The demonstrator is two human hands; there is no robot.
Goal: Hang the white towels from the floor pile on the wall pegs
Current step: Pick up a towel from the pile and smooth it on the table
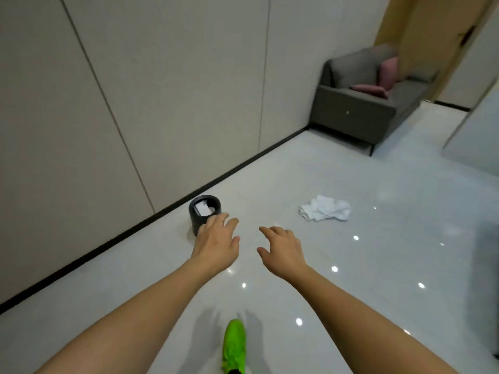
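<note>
Panelled wall [113, 103] fills the left and upper left of the frame, edged at its foot by a dark skirting strip [151, 222] that runs diagonally toward the upper right. Black cylindrical bin [201, 211], left of centre, stands on the glossy pale floor [378, 265] near the skirting, with white paper inside. Left hand [216, 244], at centre, is held palm down with fingers loosely spread, empty, overlapping the bin's lower right edge in view. Right hand [283, 251], just beside it, is likewise palm down, fingers apart and slightly curled, holding nothing. Bright green shoe [234, 346] shows at bottom centre. Crumpled white towels [325, 209] lie in a pile on the floor, right of centre, well apart from both hands. Grey sofa [361, 109] with pink cushions [378, 79] occupies the upper right.
</note>
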